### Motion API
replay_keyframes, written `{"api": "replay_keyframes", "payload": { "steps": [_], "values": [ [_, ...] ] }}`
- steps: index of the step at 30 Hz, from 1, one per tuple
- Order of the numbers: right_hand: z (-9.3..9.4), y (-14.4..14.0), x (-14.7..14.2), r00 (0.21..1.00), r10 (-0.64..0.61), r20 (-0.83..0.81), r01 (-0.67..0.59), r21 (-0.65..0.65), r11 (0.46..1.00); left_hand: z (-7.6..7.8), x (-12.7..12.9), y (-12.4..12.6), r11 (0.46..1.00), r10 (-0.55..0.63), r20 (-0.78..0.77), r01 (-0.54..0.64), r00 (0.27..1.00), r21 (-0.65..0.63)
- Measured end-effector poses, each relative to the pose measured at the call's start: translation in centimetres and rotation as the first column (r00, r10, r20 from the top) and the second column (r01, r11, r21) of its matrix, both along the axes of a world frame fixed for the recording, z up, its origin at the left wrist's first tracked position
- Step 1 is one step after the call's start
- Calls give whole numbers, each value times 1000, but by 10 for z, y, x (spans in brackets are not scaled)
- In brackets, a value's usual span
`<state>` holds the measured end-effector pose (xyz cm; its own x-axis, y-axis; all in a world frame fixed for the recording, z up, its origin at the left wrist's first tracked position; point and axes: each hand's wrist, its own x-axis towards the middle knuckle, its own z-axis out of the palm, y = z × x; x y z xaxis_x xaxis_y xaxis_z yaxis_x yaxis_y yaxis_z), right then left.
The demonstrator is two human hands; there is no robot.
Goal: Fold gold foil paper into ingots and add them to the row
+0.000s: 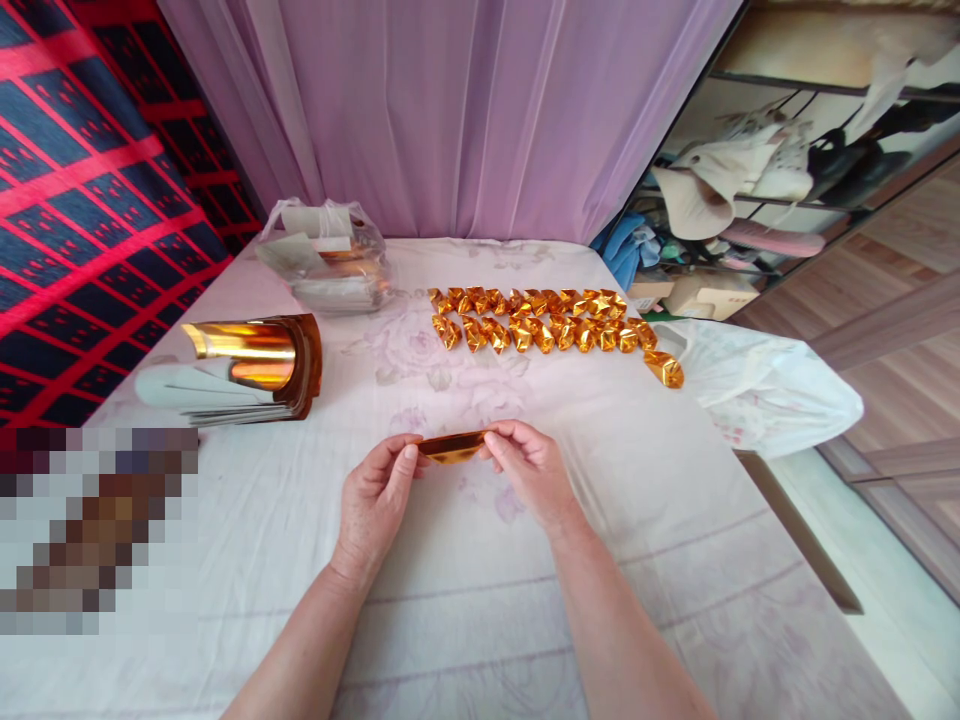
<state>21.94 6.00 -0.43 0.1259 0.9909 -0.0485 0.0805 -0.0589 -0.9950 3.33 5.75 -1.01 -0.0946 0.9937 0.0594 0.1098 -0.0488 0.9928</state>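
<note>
Writing: no brand, label or lettering is legible anywhere in view.
Left hand: thumb and forefinger pinched shut on the left end of the gold foil strip.
Right hand: fingers pinched shut on the strip's right end.
Foil strip: narrow, shiny, orange-gold, held level between the two hands just above the white floral sheet, near the middle of the surface.
Folded gold pieces: two close rows of small crumpled foil shapes beyond the hands, well apart from them; one piece lies alone at the right end.
Foil stack: curled sheets, gold on one face and silver on the other, to the left of the hands, resting on the sheet.
Clear plastic bag: far left corner, holds more silver and gold sheets; contents blurred.
White plastic bag: hangs over the right edge.
Backdrop: lilac curtain behind; red and dark patterned cloth at left.
Shelf: at right, with shoes and a hat.
Obstruction: nothing lies between the hands and the rows; a pixelated patch covers the lower left.
</note>
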Motion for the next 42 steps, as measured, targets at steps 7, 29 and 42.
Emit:
{"api": "replay_keyframes", "payload": {
  "steps": [7,29,42],
  "values": [
    [-2,0,3,1000,25,4,-26,24,999,-4,-1,0,997,60,-58,-57,997,41],
    [-5,0,0,986,-5,165,-9,85,996,-7,-1,0,997,78,-71,-77,994,28],
    [-6,0,-2,949,-60,309,9,162,987,-13,0,-1,995,92,-118,-88,989,35]
  ]
}}
